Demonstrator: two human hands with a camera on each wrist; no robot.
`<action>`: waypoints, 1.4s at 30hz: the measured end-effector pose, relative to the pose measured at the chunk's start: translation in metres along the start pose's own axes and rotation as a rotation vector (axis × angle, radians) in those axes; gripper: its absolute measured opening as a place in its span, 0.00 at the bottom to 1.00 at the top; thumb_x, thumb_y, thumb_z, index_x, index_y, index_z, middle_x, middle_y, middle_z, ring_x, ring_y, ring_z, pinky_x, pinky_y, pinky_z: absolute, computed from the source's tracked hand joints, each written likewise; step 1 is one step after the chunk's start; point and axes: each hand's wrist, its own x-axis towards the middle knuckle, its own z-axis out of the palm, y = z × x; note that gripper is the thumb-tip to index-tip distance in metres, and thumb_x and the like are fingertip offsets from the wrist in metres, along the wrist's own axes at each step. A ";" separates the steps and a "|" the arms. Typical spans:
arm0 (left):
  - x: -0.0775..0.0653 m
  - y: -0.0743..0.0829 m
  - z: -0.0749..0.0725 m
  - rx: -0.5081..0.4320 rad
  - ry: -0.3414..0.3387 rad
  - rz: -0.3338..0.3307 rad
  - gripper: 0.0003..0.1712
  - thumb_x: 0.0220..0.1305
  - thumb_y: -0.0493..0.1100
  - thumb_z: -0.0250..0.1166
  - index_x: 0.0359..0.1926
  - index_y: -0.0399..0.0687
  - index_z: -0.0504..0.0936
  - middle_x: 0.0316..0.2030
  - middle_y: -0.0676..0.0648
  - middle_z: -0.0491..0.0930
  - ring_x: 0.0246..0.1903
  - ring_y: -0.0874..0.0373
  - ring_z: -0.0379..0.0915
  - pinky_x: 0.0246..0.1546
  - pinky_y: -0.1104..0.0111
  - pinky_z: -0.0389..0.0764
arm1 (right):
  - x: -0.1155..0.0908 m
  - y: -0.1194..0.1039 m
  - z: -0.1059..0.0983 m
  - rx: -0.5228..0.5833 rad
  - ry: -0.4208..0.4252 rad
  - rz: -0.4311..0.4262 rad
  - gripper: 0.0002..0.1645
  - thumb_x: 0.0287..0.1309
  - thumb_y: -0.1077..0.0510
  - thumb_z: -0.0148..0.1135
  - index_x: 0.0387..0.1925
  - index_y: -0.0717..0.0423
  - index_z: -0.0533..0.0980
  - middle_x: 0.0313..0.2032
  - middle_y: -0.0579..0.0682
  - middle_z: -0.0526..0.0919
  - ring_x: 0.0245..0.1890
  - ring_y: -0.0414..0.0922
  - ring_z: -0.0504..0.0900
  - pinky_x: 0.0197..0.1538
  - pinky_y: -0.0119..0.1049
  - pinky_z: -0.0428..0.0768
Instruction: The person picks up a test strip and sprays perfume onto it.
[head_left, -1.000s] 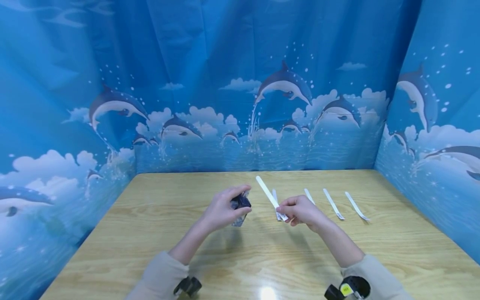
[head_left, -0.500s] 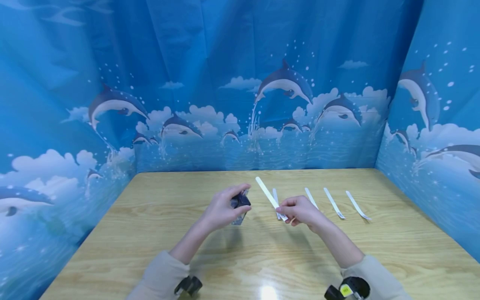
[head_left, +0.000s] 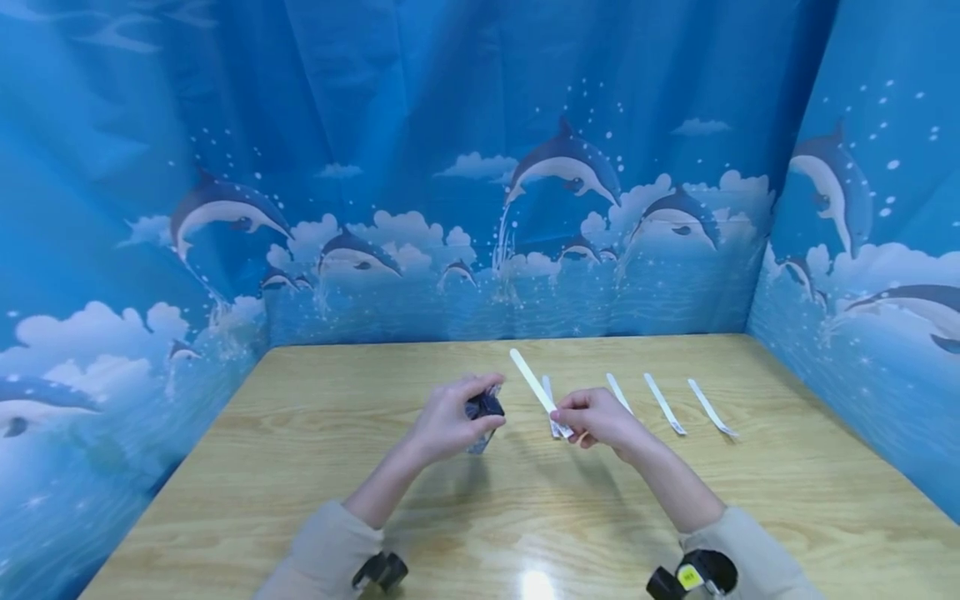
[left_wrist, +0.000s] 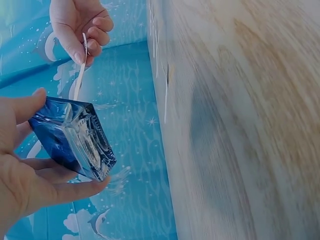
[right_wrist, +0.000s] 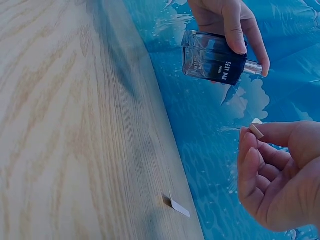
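My left hand grips a dark blue glass perfume bottle above the table, thumb and fingers around it. In the right wrist view the bottle lies tilted on its side, lettered "SEXY MAN", and a fingertip touches its silver spray top. My right hand pinches one end of a white paper test strip between thumb and index finger. The strip slants up and leftward, its far end beyond the bottle and apart from it. From the left wrist view, the bottle's clear thick base faces the camera.
Several more white strips lie on the wooden table: one behind the held strip, others such as this strip spaced out to the right. A blue dolphin-print curtain stands behind the table and at both sides.
Both hands keep their holds on the bottle and the strip, nearly still. Only the head view has shifted slightly.
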 end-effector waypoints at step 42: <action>-0.007 -0.016 -0.010 -0.129 -0.005 -0.155 0.33 0.55 0.43 0.69 0.63 0.55 0.70 0.60 0.49 0.70 0.58 0.50 0.67 0.53 0.57 0.72 | 0.006 0.028 -0.035 0.167 0.072 0.050 0.19 0.60 0.62 0.54 0.46 0.75 0.72 0.24 0.45 0.79 0.24 0.36 0.78 0.27 0.28 0.77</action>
